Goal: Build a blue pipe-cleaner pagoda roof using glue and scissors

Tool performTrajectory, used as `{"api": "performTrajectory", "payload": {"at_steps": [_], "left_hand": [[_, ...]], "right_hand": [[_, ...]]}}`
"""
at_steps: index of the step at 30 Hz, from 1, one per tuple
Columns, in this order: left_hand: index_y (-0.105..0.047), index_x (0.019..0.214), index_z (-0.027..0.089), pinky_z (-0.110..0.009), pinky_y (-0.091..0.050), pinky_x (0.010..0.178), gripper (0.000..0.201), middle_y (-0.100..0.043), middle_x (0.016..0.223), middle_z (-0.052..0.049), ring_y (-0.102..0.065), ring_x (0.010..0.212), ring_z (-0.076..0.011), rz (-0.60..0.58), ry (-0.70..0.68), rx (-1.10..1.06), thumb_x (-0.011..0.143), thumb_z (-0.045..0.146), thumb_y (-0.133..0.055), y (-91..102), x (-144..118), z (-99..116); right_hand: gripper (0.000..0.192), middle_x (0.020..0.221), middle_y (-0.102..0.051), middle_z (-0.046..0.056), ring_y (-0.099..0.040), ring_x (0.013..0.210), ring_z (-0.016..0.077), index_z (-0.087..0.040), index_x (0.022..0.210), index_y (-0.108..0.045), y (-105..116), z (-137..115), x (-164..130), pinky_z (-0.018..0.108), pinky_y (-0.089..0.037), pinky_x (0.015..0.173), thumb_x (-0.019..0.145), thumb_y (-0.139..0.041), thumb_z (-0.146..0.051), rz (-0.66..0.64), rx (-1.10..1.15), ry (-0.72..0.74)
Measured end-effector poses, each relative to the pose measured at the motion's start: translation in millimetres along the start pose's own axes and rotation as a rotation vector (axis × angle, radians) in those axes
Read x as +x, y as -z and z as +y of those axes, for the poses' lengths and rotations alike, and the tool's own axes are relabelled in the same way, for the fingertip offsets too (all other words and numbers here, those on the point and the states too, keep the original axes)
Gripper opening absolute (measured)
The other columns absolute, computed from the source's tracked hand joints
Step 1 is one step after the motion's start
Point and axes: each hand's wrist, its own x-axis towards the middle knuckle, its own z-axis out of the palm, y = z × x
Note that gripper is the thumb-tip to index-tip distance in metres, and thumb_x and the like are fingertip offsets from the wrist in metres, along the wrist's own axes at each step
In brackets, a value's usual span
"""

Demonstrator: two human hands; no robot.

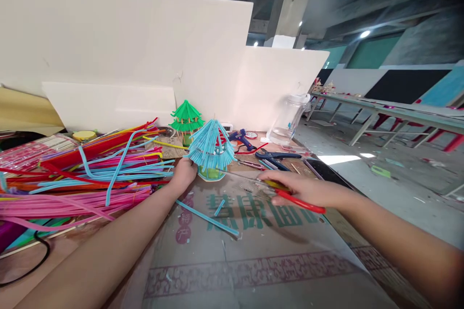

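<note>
Right of centre, the right hand's [290,184] fingers grasp red-handled scissors [302,202]; the left hand's [183,175] fingertips are hidden behind the blue-roofed model [210,148] mid-frame, so its grip I cannot tell. The step seems to be trimming the roof's lower edge, calling for careful blades. Below centre, blue strips [207,217] lie on cardboard [286,244].

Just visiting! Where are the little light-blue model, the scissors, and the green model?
Light-blue model [211,148]: head view, on the middle of its roof.
Scissors [303,202]: head view, on the red handle.
Green model [186,111]: head view, on the upper tier of its roof.
</note>
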Motion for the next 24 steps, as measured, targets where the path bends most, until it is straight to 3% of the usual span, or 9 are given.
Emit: {"api": "performTrajectory", "payload": {"at_steps": [4,12,18,24], "left_hand": [[-0.070,0.081,0.015,-0.033,-0.049,0.093,0.024,-0.074,0.095,-0.012,-0.065,0.105,-0.0253,0.022,-0.001,0.045,0.076,0.009,-0.047,0.8,-3,4],[-0.069,0.079,0.016,-0.032,-0.050,0.088,0.022,-0.074,0.090,-0.011,-0.067,0.101,-0.0256,0.039,-0.034,0.110,0.076,0.010,-0.049,3.3,-6,10],[-0.069,0.080,0.017,-0.031,-0.052,0.079,0.024,-0.073,0.082,-0.009,-0.069,0.087,-0.0250,0.066,-0.046,0.142,0.079,0.010,-0.046,5.2,-11,18],[-0.068,0.093,0.018,-0.030,-0.050,0.083,0.024,-0.073,0.092,-0.008,-0.068,0.099,-0.0256,0.099,-0.115,0.159,0.083,0.013,-0.048,5.8,-19,27]], "right_hand": [[0.039,0.095,-0.061,0.004,-0.056,0.084,0.0224,-0.022,0.111,-0.058,21,6,1,0.031,-0.042,0.075,0.086,-0.056,-0.053,-0.043,-0.093,-0.035],[0.031,0.082,-0.050,0.001,-0.046,0.075,0.0170,-0.021,0.090,-0.052,30,4,30,0.027,-0.036,0.066,0.089,-0.050,-0.052,-0.047,-0.060,0.013],[0.035,0.089,-0.053,0.001,-0.048,0.079,0.0176,-0.020,0.104,-0.055,24,2,28,0.028,-0.036,0.071,0.089,-0.052,-0.051,-0.147,-0.055,0.025],[0.043,0.090,-0.052,0.004,-0.046,0.075,0.0153,-0.016,0.114,-0.052,32,-12,14,0.026,-0.038,0.065,0.092,-0.046,-0.053,-0.176,-0.004,0.101]]}}
